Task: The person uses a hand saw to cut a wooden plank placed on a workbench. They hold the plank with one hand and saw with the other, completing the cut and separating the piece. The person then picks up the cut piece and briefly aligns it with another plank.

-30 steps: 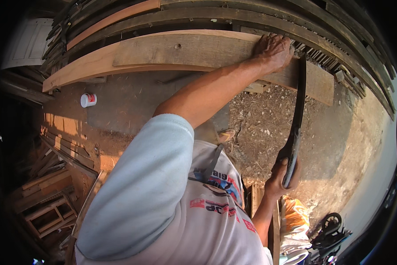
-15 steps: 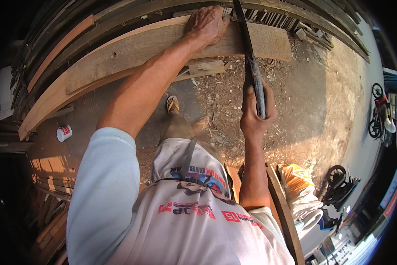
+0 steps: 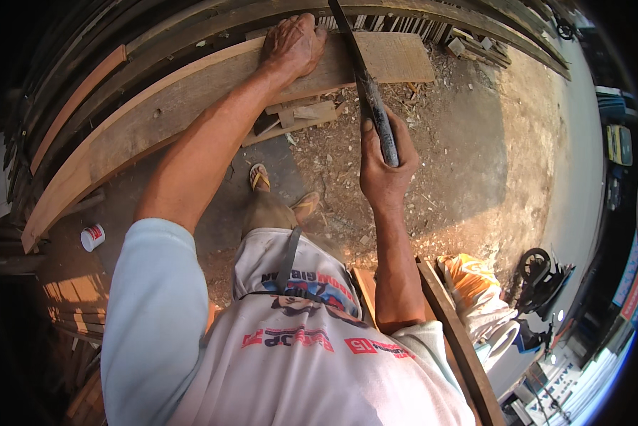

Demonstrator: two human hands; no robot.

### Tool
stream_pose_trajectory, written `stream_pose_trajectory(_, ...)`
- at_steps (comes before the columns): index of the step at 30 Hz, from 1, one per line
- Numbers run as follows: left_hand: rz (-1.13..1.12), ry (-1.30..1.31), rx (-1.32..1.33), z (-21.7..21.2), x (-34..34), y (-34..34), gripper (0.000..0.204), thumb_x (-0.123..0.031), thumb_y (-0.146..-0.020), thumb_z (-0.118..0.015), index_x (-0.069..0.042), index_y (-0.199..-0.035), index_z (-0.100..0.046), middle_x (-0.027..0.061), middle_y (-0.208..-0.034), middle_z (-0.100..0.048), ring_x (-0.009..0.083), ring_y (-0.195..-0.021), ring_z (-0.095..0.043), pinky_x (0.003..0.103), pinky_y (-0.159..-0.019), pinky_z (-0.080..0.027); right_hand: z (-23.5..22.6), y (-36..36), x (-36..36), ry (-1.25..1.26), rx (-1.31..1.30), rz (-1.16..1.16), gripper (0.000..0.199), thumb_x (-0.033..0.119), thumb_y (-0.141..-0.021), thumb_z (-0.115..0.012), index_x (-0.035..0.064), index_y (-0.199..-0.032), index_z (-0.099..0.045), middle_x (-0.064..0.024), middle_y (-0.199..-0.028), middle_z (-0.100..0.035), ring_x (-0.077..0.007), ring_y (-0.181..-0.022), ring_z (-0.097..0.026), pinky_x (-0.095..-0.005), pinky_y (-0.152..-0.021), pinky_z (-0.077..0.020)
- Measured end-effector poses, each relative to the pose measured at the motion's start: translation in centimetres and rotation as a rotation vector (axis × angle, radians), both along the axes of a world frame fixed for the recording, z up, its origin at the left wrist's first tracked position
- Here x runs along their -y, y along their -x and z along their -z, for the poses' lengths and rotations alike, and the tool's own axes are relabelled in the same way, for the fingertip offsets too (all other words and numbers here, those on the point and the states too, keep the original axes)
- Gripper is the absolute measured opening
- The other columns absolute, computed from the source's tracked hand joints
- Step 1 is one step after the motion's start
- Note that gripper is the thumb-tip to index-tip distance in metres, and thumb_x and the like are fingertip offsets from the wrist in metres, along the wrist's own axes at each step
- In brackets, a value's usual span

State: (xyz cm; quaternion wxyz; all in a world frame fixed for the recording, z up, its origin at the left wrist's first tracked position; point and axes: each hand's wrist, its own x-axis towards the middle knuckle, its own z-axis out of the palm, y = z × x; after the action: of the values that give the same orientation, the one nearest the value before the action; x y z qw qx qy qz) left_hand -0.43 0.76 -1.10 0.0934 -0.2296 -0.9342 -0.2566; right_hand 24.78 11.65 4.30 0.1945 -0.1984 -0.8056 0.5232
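A long, thick wooden board (image 3: 191, 96) lies crosswise in front of me, curved by the lens. My left hand (image 3: 294, 46) presses on it, its fingers curled at the far edge. To the right of that hand, a handsaw (image 3: 347, 35) stands edge-on across the board, near its right end. My right hand (image 3: 388, 160) is wrapped round the saw's dark, worn handle, on the near side of the board. Whether the teeth have cut into the wood cannot be made out.
Long timbers (image 3: 170, 35) are stacked beyond the board. Wood offcuts (image 3: 301, 117) lie beneath it, and chips litter the ground. A white tub (image 3: 92, 237) stands at left. At right are an orange-and-white sack (image 3: 472, 287), a parked motorbike (image 3: 539, 284) and a road (image 3: 582, 163).
My view has shifted, so the scene sits further left. The saw and my right hand have moved slightly away from me across the board. On the road, a red motorbike is gone and a yellow vehicle appears.
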Motion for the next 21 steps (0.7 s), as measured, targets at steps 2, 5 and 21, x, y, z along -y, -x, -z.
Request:
stream_pose_trajectory(2,-0.021,0.015,0.001,0.3,0.6,0.5,0.04,-0.035,-0.105,-0.059,0.004,-0.1,-0.066,0.0263,-0.099,-0.07,0.0458,-0.101,-0.068,0.055,-0.088,-0.053,-0.9,-2.2,0.4,-0.04,0.006,-0.02,0.035,0.008,-0.099,-0.071,0.0001,-0.133,-0.066,-0.006,-0.102,-0.072,-0.0102,-0.087,-0.065,-0.0272,-0.079,-0.0533)
stream_pose_trajectory(5,0.004,-0.043,-0.069,1.1,0.4,0.3,0.042,-0.037,-0.107,-0.056,0.004,-0.1,-0.063,0.0253,-0.095,-0.069,0.0461,-0.094,-0.067,0.056,-0.084,-0.052,-1.5,-9.5,0.7,-0.104,-0.032,-0.003,0.035,0.009,-0.099,-0.071,-0.0005,-0.133,-0.066,-0.0085,-0.104,-0.072,-0.0118,-0.09,-0.066,-0.0283,-0.084,-0.0538)
stream_pose_trajectory(21,0.023,-0.007,0.034,-0.5,0.0,-0.3,0.04,-0.037,-0.106,-0.058,0.003,-0.106,-0.065,0.0246,-0.105,-0.07,0.0432,-0.103,-0.068,0.054,-0.093,-0.053,0.7,-6.1,0.0,0.03,0.017,0.024,0.034,0.011,-0.102,-0.069,-0.0047,-0.132,-0.065,-0.0103,-0.104,-0.074,-0.0138,-0.093,-0.068,-0.0277,-0.086,-0.0534)
